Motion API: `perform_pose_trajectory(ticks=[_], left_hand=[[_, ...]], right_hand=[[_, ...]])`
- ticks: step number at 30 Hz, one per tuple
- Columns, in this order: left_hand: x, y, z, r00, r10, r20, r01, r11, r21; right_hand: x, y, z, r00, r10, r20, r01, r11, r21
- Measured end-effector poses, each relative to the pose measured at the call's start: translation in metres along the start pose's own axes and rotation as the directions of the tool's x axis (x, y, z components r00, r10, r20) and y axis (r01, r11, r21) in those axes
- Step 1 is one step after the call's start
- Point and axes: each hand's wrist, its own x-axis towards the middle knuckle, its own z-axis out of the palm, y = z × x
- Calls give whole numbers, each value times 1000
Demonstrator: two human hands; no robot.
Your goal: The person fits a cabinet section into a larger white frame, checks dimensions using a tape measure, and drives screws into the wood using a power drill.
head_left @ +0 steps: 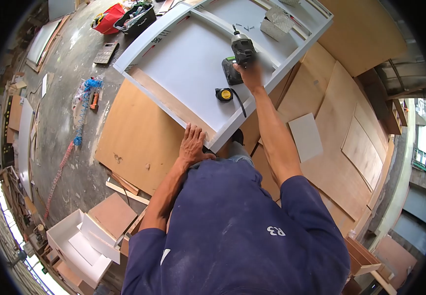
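Observation:
My right hand is closed around a black cordless drill, whose bit points toward the far side. The drill is over a white cabinet frame, close to a crosspiece. At the frame's near corner my left hand grips the edge, fingers over the top and thumb on the outer side. Inside the frame, between my hands, lies a black and yellow tape measure with a dark strap. A crumpled silvery-grey piece sits farther along the frame.
Plywood sheets spread to the right, with a small white panel on them. Left on the concrete floor are a coiled blue air hose, an orange tool, a calculator and a black tool bin. A white box stands lower left.

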Motion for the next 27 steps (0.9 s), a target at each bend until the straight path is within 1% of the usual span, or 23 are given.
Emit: perform_pose_trajectory(ticks=[1, 2, 4, 5, 6, 7, 8, 9, 10, 11, 12, 13, 14, 15, 17, 18, 19, 20, 22, 23, 24, 25, 27], left_hand=[[1, 1, 0, 1000, -10, -6, 10, 1000, 7], [3, 0, -1, 1000, -21, -16, 21, 1000, 18], [5, 1, 1, 1000, -20, -24, 20, 1000, 22], [2, 2, 2, 1000, -26, -17, 26, 999, 28], [0, 3, 4, 1000, -25, -12, 25, 999, 21], [1, 2, 5, 1000, -23, -19, 23, 1000, 13], [1, -1, 5, 1000, -18, -21, 18, 1000, 9], [2, -2, 4, 1000, -11, -11, 12, 1000, 10], [2, -4, 3, 999, 3, -44, -5, 999, -48], [3, -5, 0, 997, 16, -79, -24, 994, -104], [2, -6, -5, 997, 22, -68, -28, 995, -100], [2, -7, -10, 995, 17, -101, -40, 972, -233], [2, -8, -14, 991, 9, -134, -57, 930, -363], [2, -9, -16, 992, 18, -128, -64, 930, -361], [4, -11, -19, 986, -45, -163, -47, 853, -519], [6, -8, -19, 987, -37, -158, -52, 851, -523], [7, -1, -19, 969, -212, -129, 69, 728, -682], [10, 4, -21, 926, -372, -67, 167, 562, -810], [14, 10, -34, 937, -344, -59, 158, 569, -807], [17, 11, -41, 971, -231, -58, 108, 644, -758], [19, 12, -43, 993, -112, -47, 47, 707, -705], [20, 12, -42, 994, -98, -39, 42, 706, -707], [19, 13, -40, 996, -41, 74, 80, 738, -670]], right_hand=[[-8, 3, -4, 1000, 2, -6, -2, 1000, -9], [-24, 3, -8, 988, 38, -147, -41, 999, -22], [-57, 2, -14, 904, 98, -415, -120, 992, -27], [-75, -4, -14, 904, 103, -416, -128, 991, -32], [-91, -13, -9, 981, -14, -196, -44, 957, -288], [-99, -19, -3, 996, -76, 53, 93, 863, -496], [-101, -15, 8, 997, -68, 45, 81, 865, -495], [-100, -6, 21, 958, -233, 168, 285, 710, -643], [-99, 4, 30, 879, -356, 317, 465, 497, -733], [-94, 9, 36, 885, -350, 308, 455, 505, -733], [-88, 13, 40, 914, -144, 380, 394, 539, -745], [-87, 16, 42, 897, 66, 437, 330, 558, -761], [-89, 15, 41, 901, 69, 428, 319, 561, -764], [-91, 13, 37, 905, 14, 424, 326, 619, -715], [-99, 4, 26, 914, -40, 403, 324, 669, -669], [-111, -11, 17, 922, -140, 360, 335, 755, -564], [-127, -25, 8, 924, -232, 303, 353, 821, -448], [-142, -36, 0, 928, -228, 296, 346, 821, -454], [-174, -54, -11, 923, -163, 350, 273, 917, -292], [-189, -57, -14, 928, -158, 337, 264, 917, -298], [-204, -58, -15, 910, -148, 388, 265, 926, -269], [-215, -57, -16, 888, -138, 438, 264, 934, -240], [-232, -55, -14, 889, -126, 439, 237, 949, -208]])
